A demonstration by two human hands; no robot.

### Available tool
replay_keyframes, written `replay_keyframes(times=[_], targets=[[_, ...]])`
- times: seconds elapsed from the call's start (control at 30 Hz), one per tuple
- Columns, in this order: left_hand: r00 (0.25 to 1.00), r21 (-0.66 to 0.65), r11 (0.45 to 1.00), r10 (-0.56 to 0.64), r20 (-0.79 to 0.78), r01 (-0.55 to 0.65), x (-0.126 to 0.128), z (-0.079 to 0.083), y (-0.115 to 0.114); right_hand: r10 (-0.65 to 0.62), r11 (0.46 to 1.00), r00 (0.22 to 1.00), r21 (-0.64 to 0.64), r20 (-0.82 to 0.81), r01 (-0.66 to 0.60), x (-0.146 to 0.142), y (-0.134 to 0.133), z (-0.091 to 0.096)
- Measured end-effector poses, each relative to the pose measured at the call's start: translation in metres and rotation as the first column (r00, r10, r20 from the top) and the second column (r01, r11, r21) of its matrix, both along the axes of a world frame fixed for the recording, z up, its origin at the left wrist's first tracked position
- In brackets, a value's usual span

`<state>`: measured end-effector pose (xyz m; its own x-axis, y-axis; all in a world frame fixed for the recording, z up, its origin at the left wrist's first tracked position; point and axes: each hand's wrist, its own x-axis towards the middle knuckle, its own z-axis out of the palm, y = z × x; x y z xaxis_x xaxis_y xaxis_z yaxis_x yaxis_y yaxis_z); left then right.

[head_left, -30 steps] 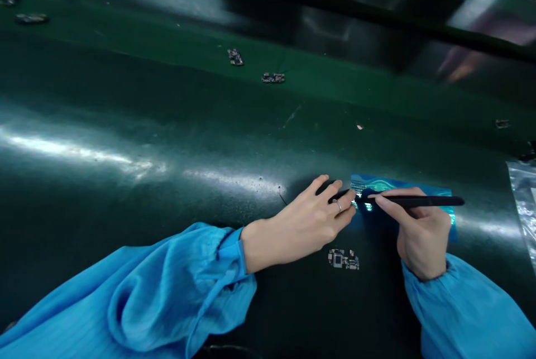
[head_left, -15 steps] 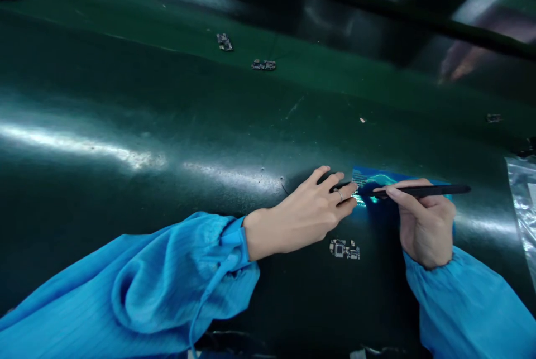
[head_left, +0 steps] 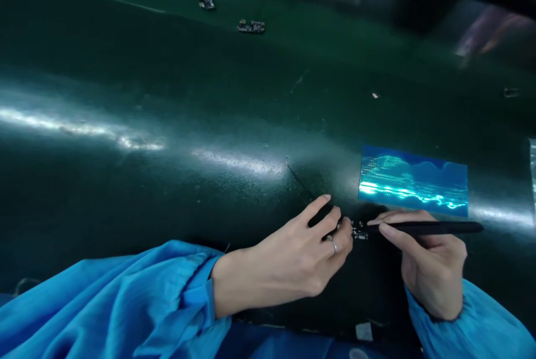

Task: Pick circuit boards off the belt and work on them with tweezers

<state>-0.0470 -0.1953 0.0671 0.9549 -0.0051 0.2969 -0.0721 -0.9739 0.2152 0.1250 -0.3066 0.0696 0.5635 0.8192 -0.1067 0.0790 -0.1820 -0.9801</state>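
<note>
The right hand pinched black tweezers, their tips at a small circuit board lying between the hands. The left hand had its fingers curled beside the board; whether they gripped it, I couldn't tell. A blue printed card lay just far of the tweezers, its near edge close by, with open dark green bench surface stretching left and far.

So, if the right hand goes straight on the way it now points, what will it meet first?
Probably the small circuit board at the left hand: the right hand and its black tweezers point straight at it, though depth is hard to judge.
</note>
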Motion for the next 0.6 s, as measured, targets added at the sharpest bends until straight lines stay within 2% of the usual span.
replay_keyframes(times=[0.33, 0.6], targets=[[1.0, 0.042, 0.999, -0.011, -0.015, 0.012, -0.0007, 0.0029, -0.0012, 0.042, 0.999, 0.998, 0.004, 0.051, -0.042, 0.0013, -0.0015, 0.004], [1.0, 0.012, 1.0, 0.007, 0.012, -0.007, 0.0003, 0.0034, -0.0008, 0.058, 0.998, 0.998, 0.002, 0.035, -0.058, -0.0008, 0.0, 0.0053]])
